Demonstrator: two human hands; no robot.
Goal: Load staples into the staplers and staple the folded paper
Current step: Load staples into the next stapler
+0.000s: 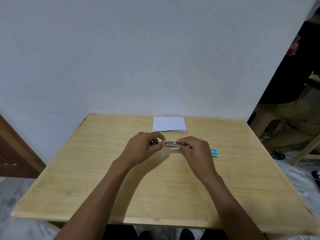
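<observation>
Both hands work a small metal stapler [170, 144] just above the counter [103, 179], approx mid-board. The left hand [142, 147] has its fingers curled round one end of it; the right hand [194, 149] pinches the other end w/ its fingertips. Whether a staple strip is already in the channel I can't tell — too small, and half covered by fingers. The folded paper [168, 123] lies at the far edge, apart from the hands. The teal staple box [214, 152] sits just beside the right hand.

Risks, as I judge them:
- A staple strip is brittle, so a skewed feed could snap it and scatter bits.
- The spring pusher could slip from the pinch and nip a fingertip.
- Closing w/ the strip not seated would probably jam the first shot.
- The right wrist is close to the box — a careless sweep could knock it toward the counter's edge.
</observation>
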